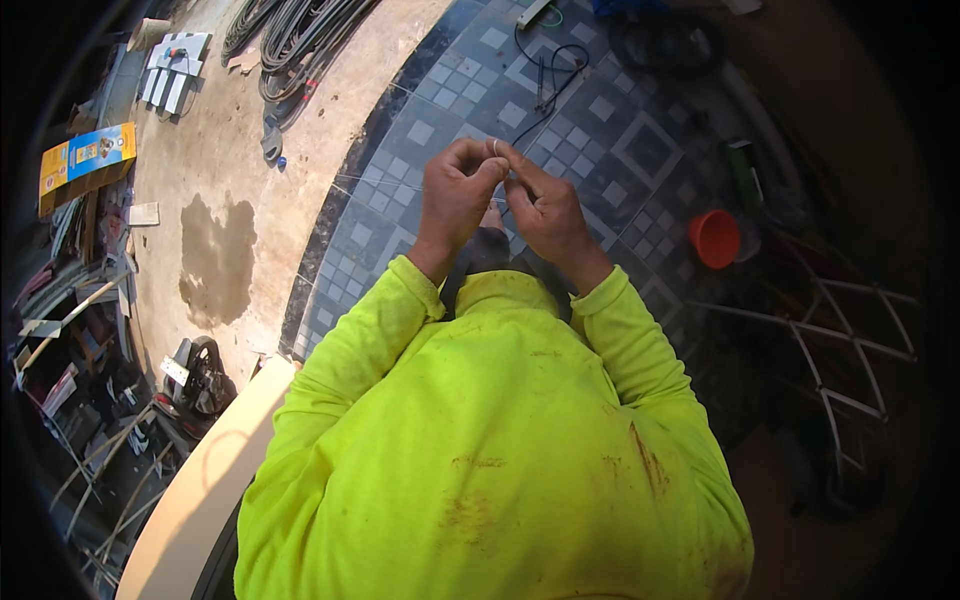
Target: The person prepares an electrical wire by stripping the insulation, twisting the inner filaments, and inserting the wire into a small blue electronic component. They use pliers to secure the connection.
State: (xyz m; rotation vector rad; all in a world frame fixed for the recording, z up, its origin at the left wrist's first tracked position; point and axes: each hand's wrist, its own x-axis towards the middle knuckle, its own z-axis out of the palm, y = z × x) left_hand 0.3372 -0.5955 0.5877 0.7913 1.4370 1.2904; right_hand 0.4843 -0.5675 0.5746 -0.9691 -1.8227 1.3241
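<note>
In front of my chest, both hands are raised and brought together at the fingertips. My left hand [458, 195] is closed, thumb pinched against the bent forefinger. Facing it, my right hand [548, 208] has its fingers curled and thumb bent in a pinch. At the meeting fingertips shows a thin, pale loop [495, 146], too small to name. Bright yellow sleeves cover both forearms, and the yellow top [500, 430] carries brown stains. Below the hands lies a patterned grey tile floor [600, 150].
An orange-red bucket [714, 239] stands at the right, near a metal folding rack [840, 350]. A black cable [545, 100] crosses the tiles. Coiled black hoses [300, 45] lie at the far left, beyond a wet patch [215, 260]. A yellow-and-blue box [88, 165] rests on piled scrap.
</note>
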